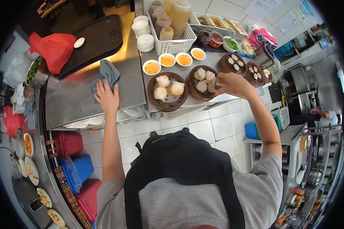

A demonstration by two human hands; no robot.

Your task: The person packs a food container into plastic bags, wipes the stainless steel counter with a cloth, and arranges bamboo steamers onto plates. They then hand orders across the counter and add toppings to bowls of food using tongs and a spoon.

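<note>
My left hand lies flat with fingers spread on the steel counter, touching a crumpled blue-grey cloth. To its right stands a round steamer basket holding several pale dumplings. A second steamer basket beside it contains several siu mai. My right hand is at this second basket's right side, its fingers closed at the rim; the fingertips are partly hidden. Behind the baskets are several small white bowls with orange sauce and green bits.
More steamer baskets stand farther right. A white basket of squeeze bottles sits at the back, near stacked small dishes. On the left are a black tray and a red bag. Another person is at far right.
</note>
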